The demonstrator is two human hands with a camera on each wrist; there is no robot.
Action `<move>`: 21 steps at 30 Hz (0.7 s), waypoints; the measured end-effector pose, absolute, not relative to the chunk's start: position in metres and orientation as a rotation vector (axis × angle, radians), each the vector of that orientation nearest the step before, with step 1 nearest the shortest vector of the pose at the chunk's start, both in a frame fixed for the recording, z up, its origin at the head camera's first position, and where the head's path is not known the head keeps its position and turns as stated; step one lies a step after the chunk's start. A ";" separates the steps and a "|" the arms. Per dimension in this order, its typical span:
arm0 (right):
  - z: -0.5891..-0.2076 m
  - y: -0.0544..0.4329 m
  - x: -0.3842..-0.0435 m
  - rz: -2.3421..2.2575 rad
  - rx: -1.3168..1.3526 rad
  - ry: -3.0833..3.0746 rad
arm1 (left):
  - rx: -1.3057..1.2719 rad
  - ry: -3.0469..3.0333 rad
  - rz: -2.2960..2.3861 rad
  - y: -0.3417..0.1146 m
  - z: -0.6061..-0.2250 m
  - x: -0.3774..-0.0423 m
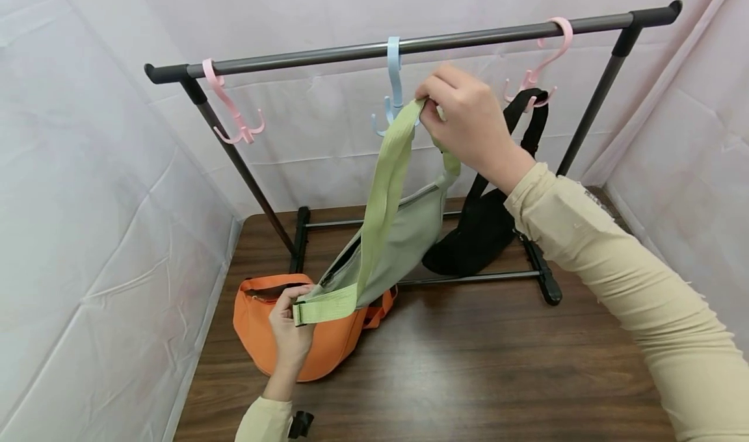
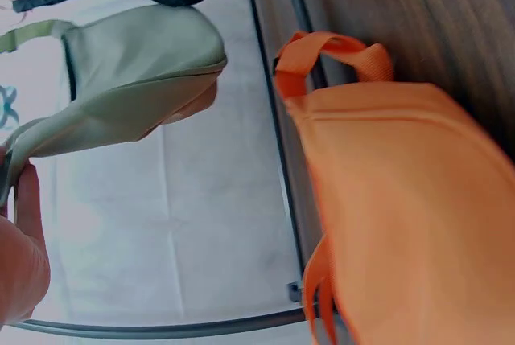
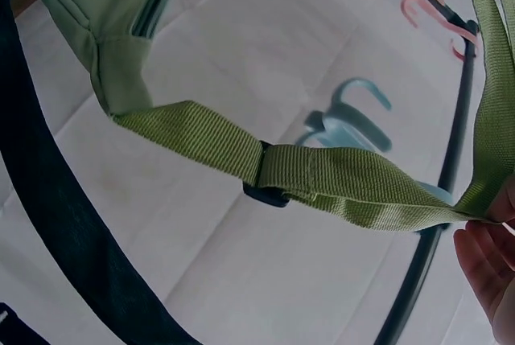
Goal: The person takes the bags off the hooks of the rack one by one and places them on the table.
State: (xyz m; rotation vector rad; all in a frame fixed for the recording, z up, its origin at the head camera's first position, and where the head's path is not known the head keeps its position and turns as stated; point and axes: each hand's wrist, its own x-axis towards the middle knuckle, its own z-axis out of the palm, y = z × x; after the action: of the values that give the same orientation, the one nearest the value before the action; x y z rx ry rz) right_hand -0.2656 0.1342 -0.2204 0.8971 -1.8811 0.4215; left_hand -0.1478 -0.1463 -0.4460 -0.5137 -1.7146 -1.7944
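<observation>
Woodgrain point(image 1: 468, 357), green bag point(image 1: 417, 231) aslant up rightward

A green bag point(image 1: 409, 237) was held up two-handed.
The right hand point(image 1: 462, 120) pinched its strap point(image 1: 383, 188) near the blue hook point(image 1: 394, 71); the left hand point(image 1: 292, 328) gripped one end by the orange bag point(image 1: 333, 351). A black bag point(image 1: 476, 244) hung from a pink hook point(image 1: 567, 36).

We've got an orange bag point(image 1: 328, 351) sitting on a dark wood-grain desk point(image 1: 497, 357), a black bag point(image 1: 482, 240) with its strap looped over the right pink hook point(image 1: 568, 36), another pink hook point(image 1: 225, 99) further left, plus creased whitish sheeting point(image 1: 99, 188) all round us.
</observation>
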 end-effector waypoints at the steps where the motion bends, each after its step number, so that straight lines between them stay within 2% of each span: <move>1: -0.223 0.133 -0.266 0.430 0.889 -1.899 | -0.540 -1.713 -1.782 -0.148 -0.447 -0.148; 10: -0.251 0.130 -0.281 0.478 0.739 -2.259 | -0.796 -1.687 -1.741 -0.155 -0.443 -0.144; 21: -0.276 0.129 -0.283 0.548 0.777 -1.866 | -0.849 -1.637 -1.789 -0.158 -0.431 -0.133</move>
State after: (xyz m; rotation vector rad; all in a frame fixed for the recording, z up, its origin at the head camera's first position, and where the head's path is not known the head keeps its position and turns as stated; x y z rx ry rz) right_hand -0.2835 0.1293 -0.2757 0.7774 -1.8655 0.5479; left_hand -0.1327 -0.1580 -0.4312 -0.8489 -1.6372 -1.7886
